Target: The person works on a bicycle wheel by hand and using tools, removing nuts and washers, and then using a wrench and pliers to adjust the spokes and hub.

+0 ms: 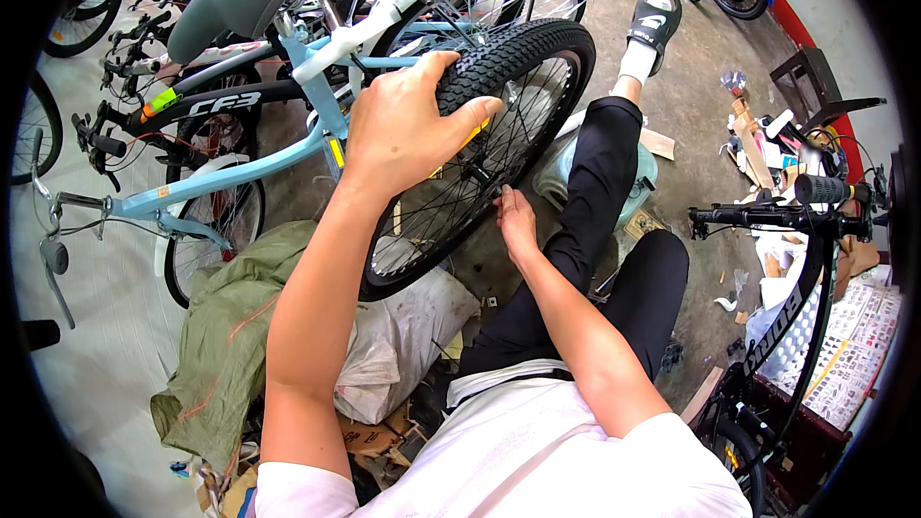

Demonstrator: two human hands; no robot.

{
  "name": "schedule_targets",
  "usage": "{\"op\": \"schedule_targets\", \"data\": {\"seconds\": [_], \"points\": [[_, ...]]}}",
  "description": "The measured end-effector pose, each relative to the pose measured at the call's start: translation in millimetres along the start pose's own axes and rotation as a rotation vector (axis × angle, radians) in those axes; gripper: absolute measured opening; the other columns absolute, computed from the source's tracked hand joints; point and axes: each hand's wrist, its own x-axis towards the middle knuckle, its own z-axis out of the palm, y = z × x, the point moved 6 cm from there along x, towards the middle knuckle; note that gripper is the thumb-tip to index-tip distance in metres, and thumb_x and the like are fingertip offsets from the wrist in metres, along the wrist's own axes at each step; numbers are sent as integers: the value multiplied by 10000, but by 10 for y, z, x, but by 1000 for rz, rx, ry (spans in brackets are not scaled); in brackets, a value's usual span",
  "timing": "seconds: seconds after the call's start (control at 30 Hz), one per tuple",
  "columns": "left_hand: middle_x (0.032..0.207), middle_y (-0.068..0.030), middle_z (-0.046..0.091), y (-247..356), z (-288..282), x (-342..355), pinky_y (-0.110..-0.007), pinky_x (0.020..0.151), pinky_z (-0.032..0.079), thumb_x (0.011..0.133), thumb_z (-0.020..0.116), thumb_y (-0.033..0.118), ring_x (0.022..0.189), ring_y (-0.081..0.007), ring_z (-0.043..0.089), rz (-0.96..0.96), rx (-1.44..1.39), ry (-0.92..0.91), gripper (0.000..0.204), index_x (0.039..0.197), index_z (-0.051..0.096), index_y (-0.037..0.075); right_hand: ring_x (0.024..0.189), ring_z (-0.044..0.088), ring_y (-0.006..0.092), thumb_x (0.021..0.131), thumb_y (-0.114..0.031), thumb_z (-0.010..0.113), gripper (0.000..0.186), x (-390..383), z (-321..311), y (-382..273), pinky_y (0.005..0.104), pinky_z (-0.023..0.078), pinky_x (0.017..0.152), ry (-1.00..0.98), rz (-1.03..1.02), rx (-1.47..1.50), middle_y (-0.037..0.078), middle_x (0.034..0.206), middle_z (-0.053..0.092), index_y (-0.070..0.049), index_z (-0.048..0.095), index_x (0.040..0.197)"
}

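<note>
A black bicycle wheel (414, 247) with a knobby tyre and dark spokes stands tilted in front of me. My left hand (408, 120) grips the tyre at its upper left; the thumb stretches over the tread and some fingertips are hidden behind it. Beside that thumb a yellow reflector shows among the spokes. Lower down, on the wheel's right side, my right hand (518, 221) has its fingers closed at the rim and tyre edge. Exactly what those fingertips pinch is partly hidden.
Left of the wheel stands a light blue bicycle (221, 173), with more bikes behind. Below it lie a green sack (230, 326) and a whitish sack (403, 345). On the right are a black handlebar (767, 216), scattered cardboard scraps (753, 149) and a dark stool (815, 86).
</note>
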Motion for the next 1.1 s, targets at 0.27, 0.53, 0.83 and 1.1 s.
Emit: {"op": "schedule_targets", "data": {"seconds": [0.27,0.53,0.83,1.1], "points": [[987,-234,736,-277,-40,149,-412,838,552,805,748,526,928,-347,733,-18,-10,-14,649,1193,694,10,837,639,411,1030,-389,470,397,128,-17,-34,469,475,743,-38,-206,-187,203,797,635,-28,585,912],[971,-103,724,-848,-5,269,-269,779,496,866,766,406,847,-139,657,-95,-303,-59,573,1235,669,-22,968,615,494,1024,-353,466,367,118,246,-250,573,467,828,91,-246,-370,275,969,669,-15,588,951],[947,-68,695,-925,-12,222,-241,743,478,889,767,390,819,-110,621,-127,-347,-55,592,1277,630,-35,864,656,433,1030,-348,466,382,101,299,-197,509,493,770,106,-152,-254,233,912,692,-3,621,980],[970,-78,704,-981,-33,222,-250,770,492,888,774,364,844,-109,631,-134,-319,-56,582,1277,628,-44,671,602,170,1029,-351,493,431,319,324,-125,327,469,637,-428,121,85,64,705,638,1,684,872]]}}
